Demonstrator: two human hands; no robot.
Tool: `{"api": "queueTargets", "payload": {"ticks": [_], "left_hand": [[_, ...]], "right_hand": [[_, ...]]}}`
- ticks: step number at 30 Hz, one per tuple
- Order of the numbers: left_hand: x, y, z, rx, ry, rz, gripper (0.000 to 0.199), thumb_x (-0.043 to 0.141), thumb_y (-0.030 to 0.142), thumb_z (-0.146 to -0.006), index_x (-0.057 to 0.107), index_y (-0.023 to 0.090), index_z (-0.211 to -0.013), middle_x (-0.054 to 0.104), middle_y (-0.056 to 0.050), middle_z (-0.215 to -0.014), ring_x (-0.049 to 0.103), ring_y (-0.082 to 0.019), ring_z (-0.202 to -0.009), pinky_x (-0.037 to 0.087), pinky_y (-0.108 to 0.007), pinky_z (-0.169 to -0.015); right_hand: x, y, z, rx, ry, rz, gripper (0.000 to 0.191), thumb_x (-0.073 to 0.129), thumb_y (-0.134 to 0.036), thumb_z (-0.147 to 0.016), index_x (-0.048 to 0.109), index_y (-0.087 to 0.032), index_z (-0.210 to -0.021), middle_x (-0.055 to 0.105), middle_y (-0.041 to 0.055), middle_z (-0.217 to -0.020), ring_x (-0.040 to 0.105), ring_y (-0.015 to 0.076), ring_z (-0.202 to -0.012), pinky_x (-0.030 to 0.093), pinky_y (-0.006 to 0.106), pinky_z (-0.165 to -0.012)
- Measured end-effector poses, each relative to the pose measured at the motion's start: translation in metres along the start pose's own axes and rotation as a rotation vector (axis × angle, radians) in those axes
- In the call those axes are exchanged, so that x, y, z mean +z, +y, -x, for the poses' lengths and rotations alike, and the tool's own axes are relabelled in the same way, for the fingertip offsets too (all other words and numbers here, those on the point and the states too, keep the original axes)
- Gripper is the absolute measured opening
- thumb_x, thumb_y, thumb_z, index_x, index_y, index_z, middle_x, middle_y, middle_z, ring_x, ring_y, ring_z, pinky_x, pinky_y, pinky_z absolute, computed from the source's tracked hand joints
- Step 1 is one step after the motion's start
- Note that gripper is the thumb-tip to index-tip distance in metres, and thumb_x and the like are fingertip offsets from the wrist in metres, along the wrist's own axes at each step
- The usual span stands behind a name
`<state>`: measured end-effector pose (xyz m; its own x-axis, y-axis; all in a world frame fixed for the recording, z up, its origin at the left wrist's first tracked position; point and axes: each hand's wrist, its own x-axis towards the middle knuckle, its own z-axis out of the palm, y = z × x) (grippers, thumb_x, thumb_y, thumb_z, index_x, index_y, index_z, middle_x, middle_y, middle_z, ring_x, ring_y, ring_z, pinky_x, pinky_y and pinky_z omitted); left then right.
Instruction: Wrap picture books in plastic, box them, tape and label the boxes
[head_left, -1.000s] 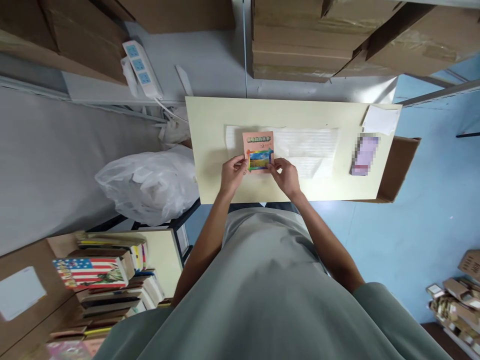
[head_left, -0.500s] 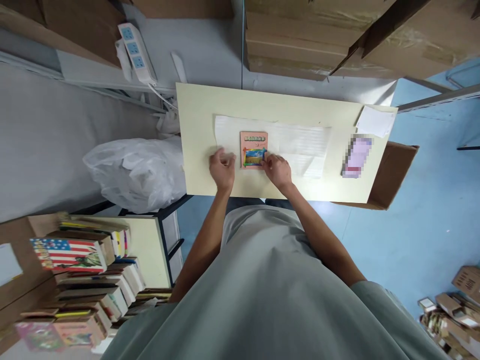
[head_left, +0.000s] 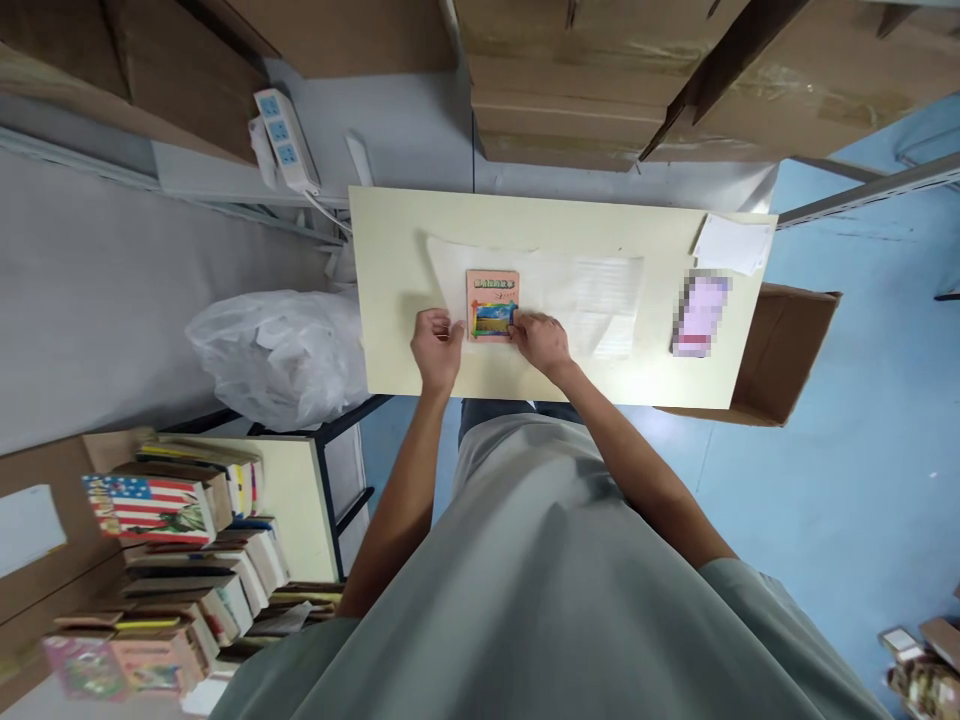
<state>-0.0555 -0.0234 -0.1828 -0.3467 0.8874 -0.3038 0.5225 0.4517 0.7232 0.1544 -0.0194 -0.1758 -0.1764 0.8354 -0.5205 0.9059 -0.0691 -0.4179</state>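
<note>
A small pink book [head_left: 493,290] with a landscape picture on its cover lies on a white wrapping sheet [head_left: 574,285], near the sheet's left part. The sheet is spread on the cream table [head_left: 390,260]. My right hand [head_left: 541,343] has its fingers closed at the book's lower right edge, gripping it there. Just left of the book, my left hand [head_left: 438,350] is curled with thumb and fingers apart, over the sheet's left edge; nothing shows between them.
A phone [head_left: 700,315] and white papers [head_left: 731,243] lie at the table's right end. Cardboard boxes [head_left: 555,120] stand behind. A plastic bag [head_left: 277,350] is at the left, with rows of books [head_left: 157,510] below it.
The view has shifted a little. My left hand's thumb and fingers have moved toward the sheet's left edge, which now slants inward. My right hand stays at the book's edge.
</note>
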Motion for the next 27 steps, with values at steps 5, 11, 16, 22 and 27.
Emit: {"api": "queueTargets", "payload": {"ticks": [5,11,16,22,27], "left_hand": [[0.037,0.018,0.023,0.122,-0.177,-0.047,0.032,0.068,0.018,-0.095,0.066,0.023,-0.126,0.076,-0.006,-0.102,0.074,-0.021,-0.091,0.060,-0.033,-0.087],[0.060,0.013,0.027,0.151,-0.174,-0.108,0.030,0.069,0.030,-0.101,0.064,0.022,-0.130,0.078,-0.009,-0.101,0.075,-0.027,-0.100,0.058,-0.041,-0.101],[0.052,0.005,0.017,-0.054,0.028,-0.173,0.048,0.087,0.034,-0.086,0.062,0.019,-0.124,0.071,-0.014,-0.113,0.072,-0.034,-0.115,0.057,-0.049,-0.106],[0.043,0.015,0.005,-0.140,-0.020,-0.308,0.046,0.093,0.036,-0.074,0.057,0.023,-0.098,0.068,-0.015,-0.112,0.065,-0.040,-0.123,0.049,-0.059,-0.116],[0.049,0.031,0.024,-0.068,0.032,-0.255,0.042,0.085,0.030,-0.084,0.048,0.025,-0.103,0.068,-0.014,-0.107,0.066,-0.039,-0.117,0.051,-0.055,-0.109]], "right_hand": [[-0.002,0.000,0.000,-0.005,-0.018,-0.016,0.030,0.054,-0.033,-0.114,0.079,-0.018,-0.119,0.082,0.0166,-0.120,0.074,0.0303,-0.116,0.051,0.037,-0.103],[0.002,0.005,0.000,-0.054,-0.014,-0.037,0.033,0.050,-0.029,-0.115,0.080,-0.015,-0.117,0.082,0.0177,-0.123,0.072,0.0299,-0.121,0.049,0.038,-0.107],[0.006,0.008,-0.001,-0.079,-0.007,-0.040,0.033,0.049,-0.026,-0.115,0.079,-0.014,-0.123,0.081,0.0176,-0.124,0.071,0.0291,-0.121,0.049,0.038,-0.109],[-0.001,0.003,0.001,-0.045,-0.046,-0.048,0.030,0.052,-0.026,-0.114,0.079,-0.015,-0.121,0.081,0.0172,-0.125,0.072,0.0296,-0.121,0.051,0.039,-0.109],[-0.018,-0.007,-0.005,0.073,0.086,-0.163,0.032,0.048,-0.027,-0.115,0.075,-0.013,-0.126,0.077,0.0211,-0.127,0.074,0.0309,-0.115,0.058,0.038,-0.098]]}}
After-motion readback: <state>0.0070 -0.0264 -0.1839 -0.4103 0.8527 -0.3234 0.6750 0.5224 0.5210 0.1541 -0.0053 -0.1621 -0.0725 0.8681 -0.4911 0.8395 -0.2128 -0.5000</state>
